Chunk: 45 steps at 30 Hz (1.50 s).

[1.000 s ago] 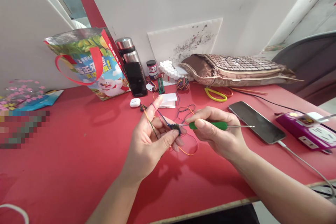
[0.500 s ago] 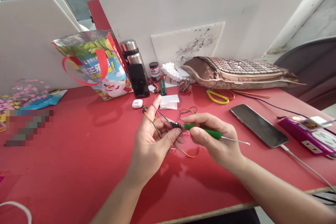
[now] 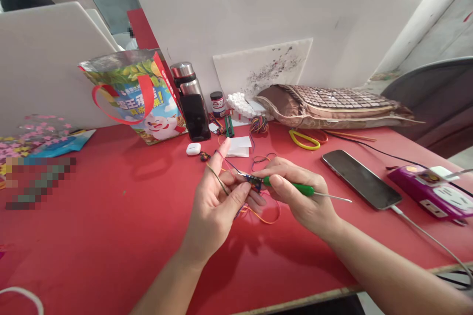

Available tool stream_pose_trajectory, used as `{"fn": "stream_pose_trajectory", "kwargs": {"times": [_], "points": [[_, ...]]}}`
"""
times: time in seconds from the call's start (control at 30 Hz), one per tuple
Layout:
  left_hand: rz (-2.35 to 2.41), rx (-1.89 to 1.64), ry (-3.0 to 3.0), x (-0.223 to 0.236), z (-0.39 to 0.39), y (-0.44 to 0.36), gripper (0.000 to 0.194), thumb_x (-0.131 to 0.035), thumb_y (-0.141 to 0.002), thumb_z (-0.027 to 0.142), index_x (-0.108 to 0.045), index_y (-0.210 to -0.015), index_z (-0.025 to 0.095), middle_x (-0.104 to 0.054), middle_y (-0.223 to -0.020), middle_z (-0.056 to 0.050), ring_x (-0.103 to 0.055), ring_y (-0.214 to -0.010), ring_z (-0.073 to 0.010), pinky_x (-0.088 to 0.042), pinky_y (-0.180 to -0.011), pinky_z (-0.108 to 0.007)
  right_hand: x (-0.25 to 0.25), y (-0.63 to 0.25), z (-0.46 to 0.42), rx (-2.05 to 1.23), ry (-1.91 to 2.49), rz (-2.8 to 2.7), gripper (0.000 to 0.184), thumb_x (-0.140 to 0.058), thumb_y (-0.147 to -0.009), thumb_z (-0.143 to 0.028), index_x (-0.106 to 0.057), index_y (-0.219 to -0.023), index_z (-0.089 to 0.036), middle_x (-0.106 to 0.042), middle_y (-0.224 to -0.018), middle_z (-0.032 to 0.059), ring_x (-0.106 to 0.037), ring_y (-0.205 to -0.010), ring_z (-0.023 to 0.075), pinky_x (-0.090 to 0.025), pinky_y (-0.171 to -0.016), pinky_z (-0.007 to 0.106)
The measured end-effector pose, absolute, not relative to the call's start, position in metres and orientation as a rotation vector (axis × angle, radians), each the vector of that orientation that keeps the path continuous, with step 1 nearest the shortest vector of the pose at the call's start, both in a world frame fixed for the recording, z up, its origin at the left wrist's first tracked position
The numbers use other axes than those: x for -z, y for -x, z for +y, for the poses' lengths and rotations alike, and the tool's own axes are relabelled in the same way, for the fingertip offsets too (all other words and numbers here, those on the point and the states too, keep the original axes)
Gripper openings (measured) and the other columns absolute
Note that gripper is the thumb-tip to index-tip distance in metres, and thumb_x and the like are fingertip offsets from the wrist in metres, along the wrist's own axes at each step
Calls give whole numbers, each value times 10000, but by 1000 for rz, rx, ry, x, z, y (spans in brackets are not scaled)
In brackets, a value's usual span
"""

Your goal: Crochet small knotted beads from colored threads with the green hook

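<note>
My left hand (image 3: pixel 218 202) pinches a small dark woven piece (image 3: pixel 254 181) of coloured thread between thumb and fingers, with strands running over the raised forefinger. My right hand (image 3: pixel 295 197) grips a green-handled crochet hook (image 3: pixel 295 188) whose metal tip meets the woven piece; the other metal end points right. Loose orange, blue and purple threads (image 3: pixel 264 216) hang from the piece onto the red table (image 3: pixel 111 236).
A phone (image 3: pixel 360 178) on a cable lies right, beside a purple power strip (image 3: pixel 432 192). A brown pouch (image 3: pixel 332 104), yellow loop (image 3: pixel 303 140), thread ball (image 3: pixel 258 124), white paper (image 3: pixel 239 146), earbud case (image 3: pixel 193 148), flask (image 3: pixel 186 81), dark phone (image 3: pixel 194 117) and gift bag (image 3: pixel 136 96) stand behind.
The hook handle has slid left into my right fingers, its tip pushed closer into the woven piece. Both hands stay together, shifting slightly.
</note>
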<state>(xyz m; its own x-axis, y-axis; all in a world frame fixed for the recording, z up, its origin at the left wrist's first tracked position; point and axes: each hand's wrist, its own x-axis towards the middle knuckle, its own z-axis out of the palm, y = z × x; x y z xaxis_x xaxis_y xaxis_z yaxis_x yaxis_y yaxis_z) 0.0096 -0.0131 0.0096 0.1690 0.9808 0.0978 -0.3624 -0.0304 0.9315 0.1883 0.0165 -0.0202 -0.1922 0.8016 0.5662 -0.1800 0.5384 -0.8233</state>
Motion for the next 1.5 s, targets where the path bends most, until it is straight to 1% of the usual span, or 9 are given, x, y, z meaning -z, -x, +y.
{"fn": "stream_pose_trajectory", "kwargs": {"times": [0.23,0.43,0.83,0.97,1.13,1.27,1.33,1.4,1.5], "points": [[815,-1298,-1070,-16,-13,-14,968,-684,-1024,211,-67,-1765,288,-740,-837,18,-731,-657,-145,-599,-625,-228,24,-182,13,-933,557,-1459,218,-639,-1079,-201,-827,-1158,-280,-712,-843,10,-643,-701,124,-520,-625,256],[833,-1330,-1174,-9,-13,-14,868,-692,-1039,242,-202,-1753,291,-683,-771,47,-647,-599,-93,-546,-592,-179,19,-185,13,-666,491,-1702,260,-659,-1035,-125,-743,-1271,-192,-744,-881,49,-687,-771,166,-574,-708,298],[896,-1357,-1181,-12,-11,-12,838,-780,-973,274,-371,-1700,354,-705,-904,16,-675,-623,-100,-558,-544,-183,19,-186,13,-499,483,-1737,227,-629,-1018,-49,-730,-1190,-157,-712,-894,57,-677,-781,149,-576,-710,257],[965,-1408,-1143,-11,-4,-6,632,-838,-918,318,-643,-1516,378,-706,-1062,-14,-645,-652,-93,-557,-538,-205,19,-186,14,-487,505,-1733,230,-629,-1017,-50,-730,-1191,-162,-699,-896,51,-663,-774,142,-566,-704,254],[888,-1502,-1063,-9,9,8,267,-864,-849,453,-897,-1040,269,-774,-1017,-71,-662,-738,-134,-545,-584,-219,20,-185,15,-450,533,-1688,232,-628,-1017,-58,-740,-1181,-178,-689,-873,44,-652,-743,148,-547,-653,266],[1042,-1545,-1233,-5,20,18,487,-686,-965,582,-865,-686,226,-797,-1020,-123,-718,-959,-225,-608,-835,-321,21,-193,20,-473,596,-1565,229,-623,-1039,-95,-768,-1179,-204,-690,-867,34,-640,-707,143,-533,-647,290],[1290,-1611,-1393,-4,25,24,292,-815,-895,470,-872,-717,245,-800,-1019,-94,-719,-1025,-230,-593,-850,-303,22,-198,23,-485,588,-1494,240,-618,-1053,-118,-783,-1192,-222,-675,-840,22,-607,-672,137,-508,-627,297],[1336,-1754,-1277,-7,29,33,252,-851,-851,484,-876,-754,253,-819,-1024,-79,-734,-981,-213,-591,-804,-286,21,-202,26,-480,571,-1450,238,-624,-1058,-139,-798,-1192,-232,-671,-827,21,-591,-659,139,-483,-604,301],[1078,-1651,-948,-20,32,53,442,-854,-777,616,-776,-534,256,-818,-803,-57,-735,-725,-190,-608,-681,-310,18,-203,31,-553,548,-1353,220,-627,-1070,-190,-811,-1176,-247,-652,-812,17,-560,-611,132,-437,-535,289]]}}
